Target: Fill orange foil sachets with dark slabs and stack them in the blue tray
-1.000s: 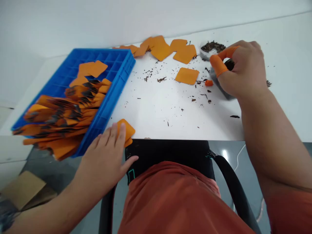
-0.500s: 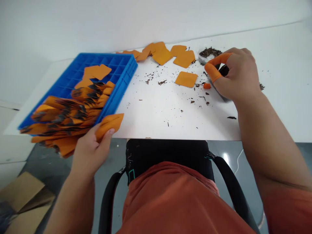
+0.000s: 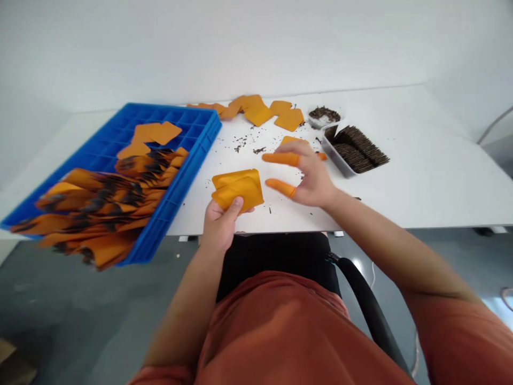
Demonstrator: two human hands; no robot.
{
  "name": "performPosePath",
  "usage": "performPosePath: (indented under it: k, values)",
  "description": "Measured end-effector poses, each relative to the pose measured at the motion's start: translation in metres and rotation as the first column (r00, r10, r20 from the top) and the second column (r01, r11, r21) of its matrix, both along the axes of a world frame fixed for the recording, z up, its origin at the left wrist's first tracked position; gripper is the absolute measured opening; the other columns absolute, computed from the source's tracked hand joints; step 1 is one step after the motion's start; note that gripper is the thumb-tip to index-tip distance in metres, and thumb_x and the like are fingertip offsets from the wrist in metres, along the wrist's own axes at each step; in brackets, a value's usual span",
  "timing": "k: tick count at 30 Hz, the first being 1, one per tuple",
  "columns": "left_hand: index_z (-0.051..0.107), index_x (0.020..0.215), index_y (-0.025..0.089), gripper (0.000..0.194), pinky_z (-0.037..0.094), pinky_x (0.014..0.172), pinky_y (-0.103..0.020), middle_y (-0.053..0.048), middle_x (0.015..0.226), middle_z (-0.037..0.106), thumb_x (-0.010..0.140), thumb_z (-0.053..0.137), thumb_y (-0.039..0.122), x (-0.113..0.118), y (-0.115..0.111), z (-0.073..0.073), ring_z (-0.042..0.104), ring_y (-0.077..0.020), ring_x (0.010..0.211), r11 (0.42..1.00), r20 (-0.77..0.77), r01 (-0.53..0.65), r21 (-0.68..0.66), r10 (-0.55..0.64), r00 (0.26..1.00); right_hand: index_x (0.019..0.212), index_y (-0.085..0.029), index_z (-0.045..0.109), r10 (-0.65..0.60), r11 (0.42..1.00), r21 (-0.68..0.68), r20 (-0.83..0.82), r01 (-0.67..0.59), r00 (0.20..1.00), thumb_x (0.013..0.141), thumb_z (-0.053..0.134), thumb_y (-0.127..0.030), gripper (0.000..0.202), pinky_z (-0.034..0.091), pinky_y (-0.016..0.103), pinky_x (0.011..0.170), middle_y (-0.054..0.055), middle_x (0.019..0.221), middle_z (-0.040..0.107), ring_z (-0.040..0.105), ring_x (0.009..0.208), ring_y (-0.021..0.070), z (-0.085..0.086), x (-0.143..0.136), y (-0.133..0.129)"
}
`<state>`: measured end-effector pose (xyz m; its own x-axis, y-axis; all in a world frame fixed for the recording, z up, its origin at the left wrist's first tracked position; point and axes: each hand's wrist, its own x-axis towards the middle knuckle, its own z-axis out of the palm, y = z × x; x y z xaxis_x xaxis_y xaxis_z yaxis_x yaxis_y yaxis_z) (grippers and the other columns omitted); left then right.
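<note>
Left hand: fingers gripping overlapping orange pieces by the lower edge, over the worktop near its front; a light pinch should avoid creasing. Right hand: orange-capped fingers spread, nothing visibly held, just beside; best to meet one free edge squarely. Pieces look thin, squarish, slightly bent. Farther: plastic tub, dark strips inside.

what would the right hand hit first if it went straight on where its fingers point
Probably the orange pieces held in the left hand: the right hand points towards their nearer edge, though depth between them is unclear.
</note>
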<state>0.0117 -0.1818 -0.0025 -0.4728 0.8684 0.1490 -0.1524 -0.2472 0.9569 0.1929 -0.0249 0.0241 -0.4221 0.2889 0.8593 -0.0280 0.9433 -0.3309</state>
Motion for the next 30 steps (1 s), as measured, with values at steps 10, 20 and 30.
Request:
performPosePath:
  k: [10,20,30]
  values:
    - [0.072,0.119,0.02,0.05,0.063,0.078,-0.03,-0.01,0.123,0.076,0.085,0.088,0.053,-0.001,0.006,-0.006,0.073,-0.0227,0.105,0.994,0.116,0.109,0.001,-0.108,0.987,0.087,-0.02,0.073,0.159,0.884,-0.46,0.135,-0.08,0.978,0.1,0.059,-0.069,0.053,0.05,0.036,0.081,0.005,0.087,0.074,0.063,0.08,0.0179,-0.017,-0.037,-0.034]
    - [0.066,0.135,0.016,0.064,0.059,0.102,-0.039,-0.015,0.139,0.07,0.093,0.076,0.063,0.008,0.008,-0.013,0.068,-0.0303,0.126,0.987,-0.034,0.118,-0.112,-0.122,0.992,0.081,-0.02,0.066,0.111,0.8,-0.6,0.16,0.007,0.981,0.098,0.051,-0.079,0.063,0.047,0.033,0.079,0.003,0.08,0.067,0.057,0.077,0.0165,-0.014,-0.028,-0.035]
    - [0.083,0.101,0.017,0.062,0.049,0.118,-0.048,-0.013,0.113,0.08,0.092,0.067,0.076,0.007,-0.003,0.002,0.07,-0.0364,0.123,0.862,-0.253,0.416,-0.29,-0.488,0.836,0.059,-0.017,0.061,0.14,0.575,-0.818,0.107,0.007,0.984,0.081,0.068,-0.086,0.072,0.04,0.025,0.052,0.001,0.06,0.057,0.049,0.058,0.0103,-0.017,-0.023,-0.027]
